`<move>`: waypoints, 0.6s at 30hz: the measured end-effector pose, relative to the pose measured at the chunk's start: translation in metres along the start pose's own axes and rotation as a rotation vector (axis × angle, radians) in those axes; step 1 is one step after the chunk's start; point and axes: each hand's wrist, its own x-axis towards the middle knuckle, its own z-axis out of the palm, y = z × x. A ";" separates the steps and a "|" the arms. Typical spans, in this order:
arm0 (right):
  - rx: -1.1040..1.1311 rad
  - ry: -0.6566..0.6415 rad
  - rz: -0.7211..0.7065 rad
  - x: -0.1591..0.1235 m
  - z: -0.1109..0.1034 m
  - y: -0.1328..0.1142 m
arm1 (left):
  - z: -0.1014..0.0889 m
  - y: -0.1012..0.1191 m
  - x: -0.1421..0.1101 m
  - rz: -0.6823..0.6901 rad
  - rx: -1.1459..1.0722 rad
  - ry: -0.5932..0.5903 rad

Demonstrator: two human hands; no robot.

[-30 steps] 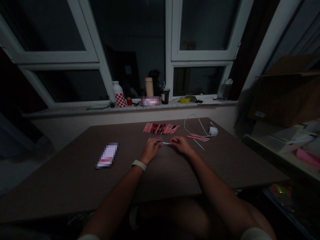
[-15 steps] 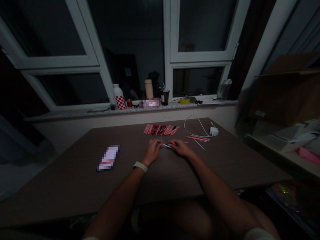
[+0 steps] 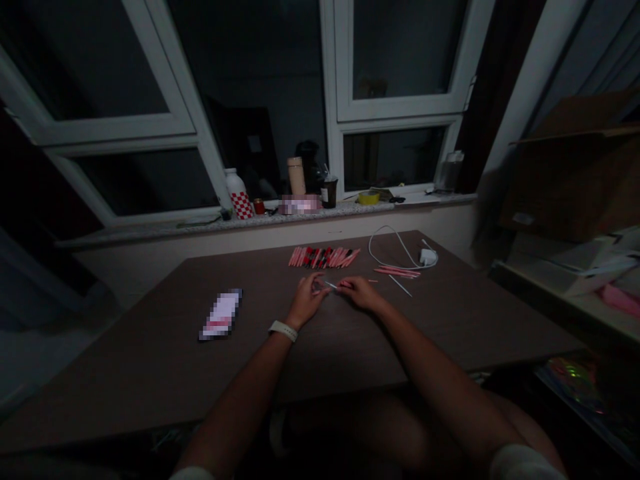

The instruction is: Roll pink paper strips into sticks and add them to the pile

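Observation:
A thin pale stick (image 3: 331, 285), like a pen refill, slants between my two hands above the table. My right hand (image 3: 361, 292) is closed in a pinch around its right end; something pink shows at those fingertips. My left hand (image 3: 306, 299) is at the stick's left end, its thumb and forefinger curved and apart with a gap between them. Just beyond the hands lies a row of slim pink, red and black pens (image 3: 324, 258). To the right of my right hand are several loose pink pens (image 3: 397, 272) and another thin white stick (image 3: 401, 286).
A phone (image 3: 221, 315) lies on the brown table (image 3: 165, 360) at left. A white cable with a charger (image 3: 427, 257) loops at the back right. On the windowsill stand a checkered bottle (image 3: 239, 195), a beige tumbler (image 3: 296, 177), a dark cup (image 3: 329, 192) and yellow tape (image 3: 369, 198).
My left thumb and forefinger have spread apart at the stick's left end. The stick tilts a little more steeply. My right hand stays pinched in nearly the same place, and the view has shifted slightly.

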 end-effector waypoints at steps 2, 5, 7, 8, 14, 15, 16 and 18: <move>-0.004 0.037 0.016 0.001 -0.001 0.000 | -0.001 -0.002 -0.001 -0.019 0.132 0.001; -0.041 0.093 0.029 0.001 -0.004 0.000 | -0.003 -0.005 -0.004 -0.103 0.343 -0.059; -0.087 0.109 0.038 0.000 -0.006 0.000 | -0.002 -0.007 -0.006 -0.145 0.399 -0.086; -0.113 0.110 0.041 -0.001 -0.007 0.000 | -0.002 -0.008 -0.006 -0.150 0.406 -0.092; -0.249 0.077 0.046 -0.004 -0.012 -0.002 | 0.000 -0.010 -0.004 -0.142 0.356 -0.069; -0.267 0.069 0.051 -0.004 -0.012 -0.002 | 0.000 -0.010 -0.003 -0.134 0.337 -0.057; -0.281 0.064 0.056 -0.005 -0.013 -0.002 | 0.000 -0.009 -0.003 -0.123 0.318 -0.044; -0.298 0.059 0.065 -0.005 -0.013 -0.002 | -0.001 -0.008 -0.002 -0.097 0.286 -0.022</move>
